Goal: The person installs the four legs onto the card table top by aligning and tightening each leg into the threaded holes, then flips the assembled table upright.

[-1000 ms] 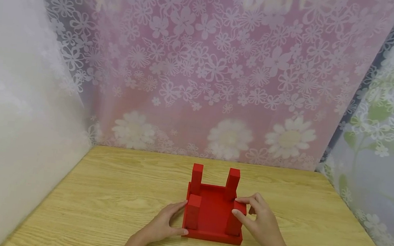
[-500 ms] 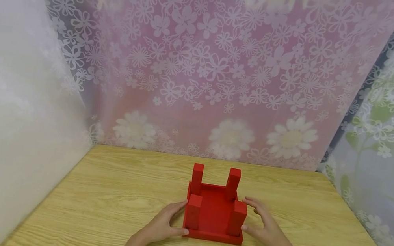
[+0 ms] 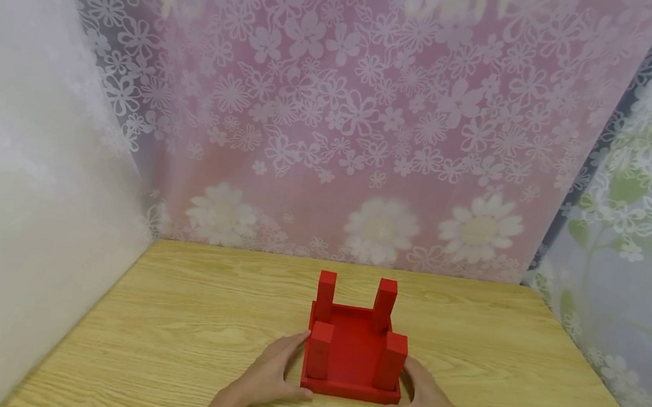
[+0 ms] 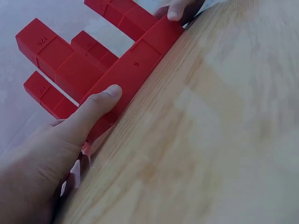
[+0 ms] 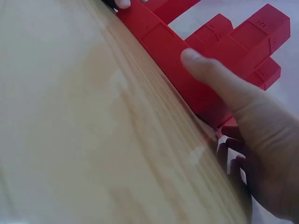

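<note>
A red square base [image 3: 350,391] with a low rim lies flat on the table, one red block standing upright at each corner. Two are the front-left block [image 3: 320,350] and the front-right block [image 3: 391,362]. My left hand [image 3: 268,371] grips the front-left corner, thumb on the front wall and fingers along the left side. At the front-right corner my right hand [image 3: 431,400] holds the base likewise; in the right wrist view its thumb [image 5: 201,63] presses the front wall. Small raised numbers mark the blocks in the left wrist view. The fingertips behind the base are partly hidden.
The wood-grain table [image 3: 204,310] extends around the base on all sides. A pink flowered sheet [image 3: 323,111] hangs at the back. A pale sheet [image 3: 40,169] borders the left and a flowered one [image 3: 642,227] the right.
My right hand has let go of the front-right block's top, drawn back to the right, then come down to the base's front-right corner. My left hand has stayed on its corner.
</note>
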Tool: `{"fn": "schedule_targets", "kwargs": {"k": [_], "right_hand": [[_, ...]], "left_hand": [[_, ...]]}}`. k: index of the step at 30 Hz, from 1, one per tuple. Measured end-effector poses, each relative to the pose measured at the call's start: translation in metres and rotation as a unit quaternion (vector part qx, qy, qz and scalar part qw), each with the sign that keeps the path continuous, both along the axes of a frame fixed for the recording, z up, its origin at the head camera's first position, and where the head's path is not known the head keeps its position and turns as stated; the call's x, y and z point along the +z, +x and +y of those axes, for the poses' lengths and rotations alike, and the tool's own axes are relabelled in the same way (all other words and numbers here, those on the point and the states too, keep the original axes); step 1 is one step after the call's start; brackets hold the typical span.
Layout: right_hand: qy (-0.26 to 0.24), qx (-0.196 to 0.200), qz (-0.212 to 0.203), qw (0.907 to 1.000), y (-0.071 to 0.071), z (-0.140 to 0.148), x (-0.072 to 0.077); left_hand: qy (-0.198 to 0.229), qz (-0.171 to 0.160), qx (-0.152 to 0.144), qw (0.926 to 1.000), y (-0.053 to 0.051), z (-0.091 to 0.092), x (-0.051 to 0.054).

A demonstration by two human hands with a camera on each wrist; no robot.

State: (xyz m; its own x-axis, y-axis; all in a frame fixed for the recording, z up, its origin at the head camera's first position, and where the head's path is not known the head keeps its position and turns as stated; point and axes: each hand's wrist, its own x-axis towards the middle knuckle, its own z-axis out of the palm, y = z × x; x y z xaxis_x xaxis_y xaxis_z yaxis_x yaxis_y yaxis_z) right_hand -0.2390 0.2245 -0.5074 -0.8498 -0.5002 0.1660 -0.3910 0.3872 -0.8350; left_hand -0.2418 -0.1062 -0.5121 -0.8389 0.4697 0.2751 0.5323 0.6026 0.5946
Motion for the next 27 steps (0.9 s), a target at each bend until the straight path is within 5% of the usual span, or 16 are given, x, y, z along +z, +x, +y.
{"fn": "schedule_targets", "kwargs": {"k": [4, 11, 17, 27], "right_hand": [[0.054, -0.043, 0.071, 0.9951, 0.0, -0.003, -0.005], [0.112, -0.092, 0.119, 0.9822, -0.001, -0.009, -0.007], [0.108, -0.093, 0.12, 0.9825, -0.004, -0.015, -0.004], [0.097, -0.126, 0.09, 0.9832, 0.002, -0.014, -0.001]], "left_hand": [[-0.018, 0.021, -0.002, 0.9996, 0.0, 0.003, -0.001], [-0.061, 0.032, 0.014, 0.9975, -0.004, 0.009, -0.003], [-0.068, 0.022, 0.028, 0.9971, -0.007, 0.011, -0.004], [-0.043, 0.063, 0.014, 0.997, -0.006, 0.016, -0.004]]}}
